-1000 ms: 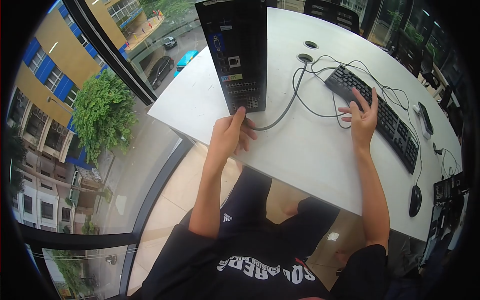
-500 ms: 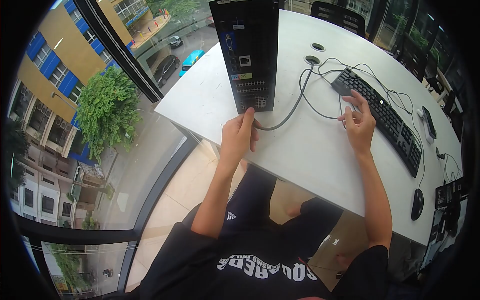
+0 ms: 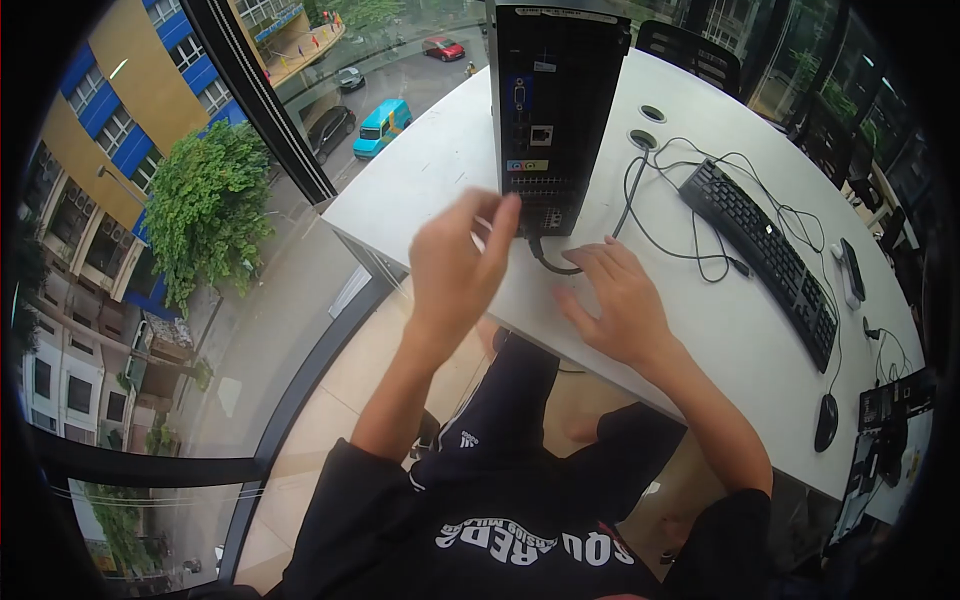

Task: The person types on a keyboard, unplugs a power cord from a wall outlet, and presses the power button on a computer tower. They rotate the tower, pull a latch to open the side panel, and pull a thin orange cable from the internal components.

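Observation:
The black computer tower (image 3: 560,110) stands upright on the white desk (image 3: 420,190), its back panel with ports facing me. A thick power cable (image 3: 545,262) runs from the tower's lower back and bends across to a hole in the desk. Slightly blurred, my left hand (image 3: 460,260) is raised in front of the tower's lower left corner, thumb and forefinger apart with nothing seen between them. My right hand (image 3: 622,305) reaches in from the right, fingertips at the cable's bend and thumb spread away from them.
A black keyboard (image 3: 765,255) lies to the right, its thin cord looped on the desk and ending in a plug (image 3: 741,268). Beyond it are a mouse (image 3: 826,422) and a phone-like dark object (image 3: 853,268). Left of the desk is a large window (image 3: 290,330).
My left hand has come off the power cable at the tower and lifted. My right hand has moved left from the keyboard cord to the power cable. The view has shifted.

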A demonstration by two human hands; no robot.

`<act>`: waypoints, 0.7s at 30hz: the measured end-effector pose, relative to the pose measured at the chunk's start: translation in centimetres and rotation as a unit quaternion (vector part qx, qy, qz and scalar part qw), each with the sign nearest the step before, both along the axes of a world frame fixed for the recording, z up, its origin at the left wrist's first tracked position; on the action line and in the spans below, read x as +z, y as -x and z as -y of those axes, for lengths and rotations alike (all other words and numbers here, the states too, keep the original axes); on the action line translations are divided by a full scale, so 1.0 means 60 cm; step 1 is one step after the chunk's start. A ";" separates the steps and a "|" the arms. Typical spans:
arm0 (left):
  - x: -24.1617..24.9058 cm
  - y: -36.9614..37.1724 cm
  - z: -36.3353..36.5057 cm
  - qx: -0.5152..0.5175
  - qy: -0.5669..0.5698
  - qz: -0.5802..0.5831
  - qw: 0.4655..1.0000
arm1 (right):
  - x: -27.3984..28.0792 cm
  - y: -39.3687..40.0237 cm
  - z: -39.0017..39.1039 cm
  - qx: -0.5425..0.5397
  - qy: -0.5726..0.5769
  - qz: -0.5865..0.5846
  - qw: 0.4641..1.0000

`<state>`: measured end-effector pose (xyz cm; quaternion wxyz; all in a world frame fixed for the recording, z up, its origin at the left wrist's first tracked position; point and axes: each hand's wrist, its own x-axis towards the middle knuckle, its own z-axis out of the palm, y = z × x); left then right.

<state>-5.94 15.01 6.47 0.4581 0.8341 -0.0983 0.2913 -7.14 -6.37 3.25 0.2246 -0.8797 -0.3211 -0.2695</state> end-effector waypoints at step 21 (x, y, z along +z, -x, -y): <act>0.213 -0.205 0.068 -0.159 0.170 0.272 0.934 | -0.042 -0.065 -0.155 -0.259 -0.050 -0.096 0.960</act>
